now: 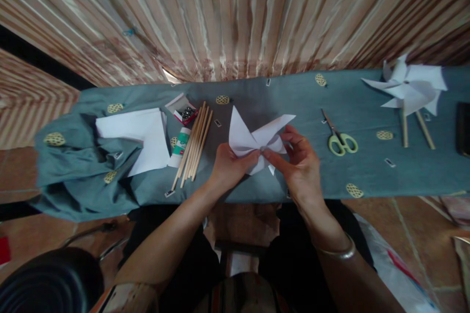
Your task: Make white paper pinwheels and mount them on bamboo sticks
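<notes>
Paper pinwheel (239,133): white | cloth (301,100): grey-teal, yellow motifs (222,100) | scissor handles (343,145): yellow-green | curtain (238,19): brown-cream stripes, probably

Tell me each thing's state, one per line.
Paper pinwheel: folded, pinched by left hand and right hand.
Scissors: blades look closed.
Small box: open, metal pieces inside.
Glue stick: lying down.
Wooden sticks: loosely bunched.
White paper: stacked, partly covered by cloth.
Cloth: bunched at left end.
Two pinwheels: lying down, overlapping.

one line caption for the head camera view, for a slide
Left hand and right hand hold a white paper pinwheel, wooden sticks to one side, scissors to the other.
</notes>
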Demonstrator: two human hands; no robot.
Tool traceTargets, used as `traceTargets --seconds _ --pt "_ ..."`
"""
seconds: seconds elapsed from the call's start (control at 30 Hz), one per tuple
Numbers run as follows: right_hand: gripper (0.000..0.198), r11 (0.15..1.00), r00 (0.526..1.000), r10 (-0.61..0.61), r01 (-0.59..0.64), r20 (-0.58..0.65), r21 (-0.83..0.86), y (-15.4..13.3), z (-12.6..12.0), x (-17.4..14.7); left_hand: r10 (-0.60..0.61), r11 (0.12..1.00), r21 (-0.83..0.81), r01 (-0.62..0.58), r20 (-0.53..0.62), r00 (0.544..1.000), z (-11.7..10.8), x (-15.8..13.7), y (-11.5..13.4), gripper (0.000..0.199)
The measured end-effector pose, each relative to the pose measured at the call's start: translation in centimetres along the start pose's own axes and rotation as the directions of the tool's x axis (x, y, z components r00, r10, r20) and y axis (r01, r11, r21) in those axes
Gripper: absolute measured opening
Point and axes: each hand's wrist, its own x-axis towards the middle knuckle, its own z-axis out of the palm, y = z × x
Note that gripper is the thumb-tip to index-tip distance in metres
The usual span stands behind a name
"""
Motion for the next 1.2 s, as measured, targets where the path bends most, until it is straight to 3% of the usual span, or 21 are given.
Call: traceTargets --seconds 0.1,0.43,0.53,0.67,0.83,0.97,1.2 --pt "0.034 0.996 0.999 -0.051 0.051 -0.007 -0.071 -0.1 -0.1 -0.1 -0.044 0.995 -0.092 0.043 -0.015 0.999 0.3 0.1 0.1 0.027" --pt "0.041 0.922 0.98 -0.2 0.192 0.011 -0.336 0.1 0.0 0.3 -0.214 0.918 -0.349 0.19 -0.03 0.976 0.9 0.5 -1.2 0.028" --pt "0.042 0.831 0.942 -0.328 0.325 0.074 -0.452 0.0 -0.1 0.2 -0.259 0.889 -0.394 0.232 -0.015 0.966 1.1 0.5 -1.0 0.032" --pt "0.024 0.685 0.856 -0.459 0.511 0.236 -0.52 -0.3 -0.3 0.1 -0.272 0.897 -0.369 0.244 -0.025 0.962 1.1 0.5 -0.7 0.034" --pt "0.013 0.643 0.808 -0.503 0.587 0.307 -0.492 -0.6 -0.3 0.3 -0.222 0.923 -0.333 0.193 -0.05 0.974 0.9 0.6 -1.0 0.027" --pt "0.01 0.682 0.827 -0.482 0.562 0.29 -0.468 -0.7 0.1 0.3 -0.164 0.944 -0.301 0.139 -0.061 0.985 0.5 0.7 -1.1 0.021" --pt "0.005 0.871 0.944 -0.286 0.327 0.163 -0.367 -1.0 -0.2 0.3 -0.129 0.959 -0.266 0.102 -0.086 0.988 0.2 0.8 -0.5 0.02"
